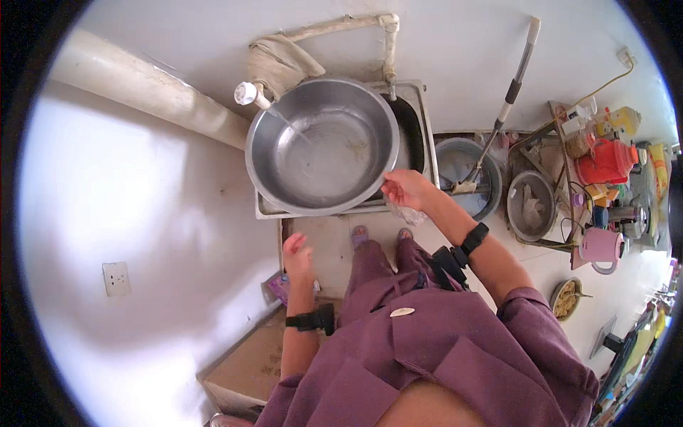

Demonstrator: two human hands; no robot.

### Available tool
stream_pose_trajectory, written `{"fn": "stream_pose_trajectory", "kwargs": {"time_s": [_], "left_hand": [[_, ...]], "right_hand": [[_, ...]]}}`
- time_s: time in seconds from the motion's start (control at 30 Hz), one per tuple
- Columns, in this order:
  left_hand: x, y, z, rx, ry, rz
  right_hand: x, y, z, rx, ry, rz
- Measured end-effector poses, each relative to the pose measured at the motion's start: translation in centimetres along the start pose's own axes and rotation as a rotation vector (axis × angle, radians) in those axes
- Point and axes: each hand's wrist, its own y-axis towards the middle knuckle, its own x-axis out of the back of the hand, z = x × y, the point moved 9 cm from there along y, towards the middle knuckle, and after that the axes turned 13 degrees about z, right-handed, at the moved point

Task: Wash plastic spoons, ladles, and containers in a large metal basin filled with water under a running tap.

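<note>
A large round metal basin (284, 181) rests on the sink (430, 153) by the wall. From a tap with a white knob (245, 93), a stream of water falls into it, and a little water lies on its bottom. My right hand (407, 189) is closed at the basin's near right rim, fingertips pinched together. Crumpled clear plastic (408, 214), seemingly a bag, hangs under those fingers. Lower left, in front of the sink, my left hand (297, 255) is held in the air with fingers loosely bent and apart, nothing visible in it.
A beige cloth (277, 64) wraps the pipe above the tap. Right of the sink, a mop (509, 99) stands in a grey bucket (496, 174). Beyond are another basin (514, 192), a red jug (601, 160) and a pink kettle (597, 244) on a rack. A cardboard box (245, 359) sits lower left.
</note>
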Motion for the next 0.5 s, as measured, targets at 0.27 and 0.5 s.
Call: {"fn": "stream_pose_trajectory", "kwargs": {"time_s": [0.27, 0.5], "left_hand": [[-6.6, 0.7, -9.8, 0.051, -0.461, 0.475], [-3.8, 8.1, -7.9, 0.152, -0.276, 0.365]], "right_hand": [[-1.6, -1.0, 0.8, 0.007, -0.394, -0.098], [-12.2, -0.3, 8.8, -0.124, -1.968, -0.313]]}}
